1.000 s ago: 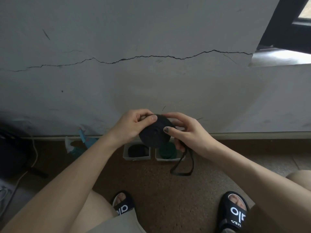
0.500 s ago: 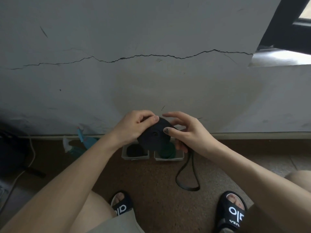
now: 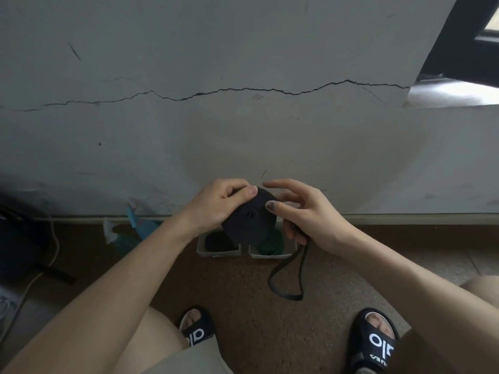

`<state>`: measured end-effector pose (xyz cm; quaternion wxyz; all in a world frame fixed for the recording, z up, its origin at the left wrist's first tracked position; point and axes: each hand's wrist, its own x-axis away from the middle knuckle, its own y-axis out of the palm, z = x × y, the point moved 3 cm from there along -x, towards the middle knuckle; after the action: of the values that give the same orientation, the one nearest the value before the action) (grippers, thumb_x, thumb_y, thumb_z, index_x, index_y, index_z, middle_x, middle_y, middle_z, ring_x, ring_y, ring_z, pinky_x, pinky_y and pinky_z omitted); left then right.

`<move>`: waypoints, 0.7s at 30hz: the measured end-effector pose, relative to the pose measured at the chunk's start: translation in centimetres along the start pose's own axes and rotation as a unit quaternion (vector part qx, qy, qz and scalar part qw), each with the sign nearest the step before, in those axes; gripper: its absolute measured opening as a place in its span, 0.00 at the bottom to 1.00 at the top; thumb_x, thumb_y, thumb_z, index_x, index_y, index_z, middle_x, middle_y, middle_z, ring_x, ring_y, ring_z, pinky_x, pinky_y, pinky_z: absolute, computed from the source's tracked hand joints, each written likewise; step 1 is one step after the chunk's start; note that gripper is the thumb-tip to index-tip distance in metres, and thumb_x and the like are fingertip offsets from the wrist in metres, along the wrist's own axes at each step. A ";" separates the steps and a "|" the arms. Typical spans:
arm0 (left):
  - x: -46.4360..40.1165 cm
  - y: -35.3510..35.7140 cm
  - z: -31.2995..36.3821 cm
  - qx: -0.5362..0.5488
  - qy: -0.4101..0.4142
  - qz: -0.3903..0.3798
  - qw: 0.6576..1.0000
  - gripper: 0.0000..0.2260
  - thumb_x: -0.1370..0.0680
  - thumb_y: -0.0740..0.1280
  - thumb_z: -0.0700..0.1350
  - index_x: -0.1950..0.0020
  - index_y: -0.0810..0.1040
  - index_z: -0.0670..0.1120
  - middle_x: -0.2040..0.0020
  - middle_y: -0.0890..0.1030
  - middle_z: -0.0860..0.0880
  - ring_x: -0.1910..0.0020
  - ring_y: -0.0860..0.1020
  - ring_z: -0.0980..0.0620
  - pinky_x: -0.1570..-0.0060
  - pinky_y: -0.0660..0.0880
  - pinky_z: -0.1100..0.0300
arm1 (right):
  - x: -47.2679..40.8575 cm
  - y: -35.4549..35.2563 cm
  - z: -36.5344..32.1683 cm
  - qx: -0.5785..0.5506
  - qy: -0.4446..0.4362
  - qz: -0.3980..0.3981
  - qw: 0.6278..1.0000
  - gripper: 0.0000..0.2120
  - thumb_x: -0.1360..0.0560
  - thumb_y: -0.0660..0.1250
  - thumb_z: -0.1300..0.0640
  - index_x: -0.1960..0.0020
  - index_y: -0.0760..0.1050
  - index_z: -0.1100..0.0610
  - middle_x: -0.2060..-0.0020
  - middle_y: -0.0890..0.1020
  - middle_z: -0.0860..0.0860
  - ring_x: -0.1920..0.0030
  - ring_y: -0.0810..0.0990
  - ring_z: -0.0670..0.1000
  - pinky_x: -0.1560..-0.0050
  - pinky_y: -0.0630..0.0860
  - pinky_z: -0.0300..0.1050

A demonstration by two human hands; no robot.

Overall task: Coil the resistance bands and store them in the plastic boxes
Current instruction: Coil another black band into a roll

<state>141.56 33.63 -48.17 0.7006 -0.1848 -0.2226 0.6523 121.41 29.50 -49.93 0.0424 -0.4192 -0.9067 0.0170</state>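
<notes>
at far left, a dark bag or case point(image 3: 16, 238) on the floor, with a pale cable point(image 3: 52, 247) trailing past it. next along the skirting, a teal and white spray bottle point(image 3: 129, 230) lying against the foot of the cracked grey wall point(image 3: 243, 130). at centre, left hand point(image 3: 218, 206) gripping a black resistance band coil point(image 3: 249, 221), thumb pressed flat on its upper edge and fingers curled behind it. coil held in the air, face toward the camera, just above two plastic boxes side by side on the brown speckled floor point(image 3: 243, 292) near the wall. left plastic box point(image 3: 217, 252) holding a dark coiled band point(image 3: 218, 242); right plastic box point(image 3: 272, 255) holding a green coiled band point(image 3: 272, 244), partly hidden behind the held coil. right hand point(image 3: 305, 211) on the coil's other side, thumb tip touching its face, index and middle fingers spread loosely above, lower fingers curled around the band where it leaves the coil. loose tail of the black band point(image 3: 287, 279) hanging from that hand in a narrow loop, reaching down toward the floor. below, bare forearms and knees framing the view, and two black slide sandals with white lettering, left sandal point(image 3: 198, 329) and right sandal point(image 3: 378, 341).
</notes>
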 end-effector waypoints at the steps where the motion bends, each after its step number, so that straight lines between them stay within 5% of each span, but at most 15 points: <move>1: -0.1 -0.1 0.0 -0.008 0.004 0.038 0.999 0.12 0.15 0.62 0.54 0.52 0.82 0.53 0.60 0.83 0.53 0.58 0.82 0.55 0.61 0.76 0.61 | 0.1 -0.2 -0.1 0.016 -0.016 0.023 0.999 0.14 0.18 0.69 0.58 0.33 0.78 0.51 0.53 0.85 0.54 0.74 0.76 0.53 0.78 0.70 0.41; 5: -0.1 0.6 0.3 -0.023 0.006 0.098 0.995 0.12 0.15 0.62 0.53 0.50 0.82 0.51 0.57 0.83 0.52 0.55 0.82 0.53 0.57 0.77 0.58 | 0.4 0.1 0.5 -0.003 -0.027 0.066 0.997 0.10 0.18 0.69 0.58 0.37 0.79 0.54 0.55 0.86 0.57 0.77 0.73 0.52 0.78 0.66 0.41; 8: -0.2 0.9 -0.6 0.071 -0.073 -0.040 0.994 0.14 0.16 0.64 0.52 0.47 0.83 0.44 0.52 0.84 0.43 0.51 0.83 0.46 0.51 0.77 0.52 | 0.2 0.2 1.0 -0.001 -0.006 0.032 0.999 0.06 0.19 0.70 0.60 0.42 0.82 0.56 0.65 0.84 0.56 0.79 0.69 0.53 0.78 0.62 0.39; 11: 0.2 1.2 -0.7 0.066 -0.042 -0.120 0.990 0.19 0.19 0.65 0.58 0.48 0.83 0.42 0.55 0.82 0.43 0.53 0.80 0.49 0.52 0.72 0.51 | -0.1 0.5 0.9 -0.004 0.022 -0.038 0.999 0.07 0.19 0.70 0.59 0.42 0.83 0.56 0.73 0.78 0.55 0.75 0.69 0.57 0.79 0.62 0.39; 16: -0.1 0.0 -0.3 0.031 -0.004 0.019 0.999 0.16 0.17 0.62 0.57 0.50 0.83 0.47 0.57 0.83 0.43 0.57 0.82 0.47 0.56 0.76 0.49 | 0.0 -0.2 0.2 0.009 -0.012 0.020 1.000 0.12 0.19 0.70 0.58 0.36 0.80 0.51 0.54 0.86 0.52 0.73 0.77 0.54 0.78 0.69 0.41; 19: 0.1 0.0 0.0 -0.018 0.008 0.122 0.992 0.14 0.15 0.61 0.54 0.49 0.83 0.49 0.56 0.84 0.50 0.55 0.82 0.53 0.54 0.79 0.51 | 0.4 0.2 0.4 -0.010 -0.027 0.051 0.998 0.11 0.18 0.69 0.58 0.36 0.79 0.52 0.52 0.86 0.54 0.76 0.75 0.52 0.78 0.67 0.41; 21: 0.1 0.8 0.4 -0.023 0.004 0.122 0.992 0.13 0.15 0.62 0.53 0.49 0.82 0.48 0.56 0.83 0.49 0.55 0.82 0.52 0.55 0.79 0.52 | 0.5 0.4 1.0 -0.030 -0.012 0.064 0.997 0.10 0.19 0.70 0.58 0.37 0.78 0.53 0.51 0.86 0.55 0.77 0.74 0.52 0.79 0.65 0.41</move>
<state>140.70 33.79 -48.25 0.6124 -0.2294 -0.2105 0.7267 121.35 30.13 -50.96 0.0177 -0.4769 -0.8788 -0.0028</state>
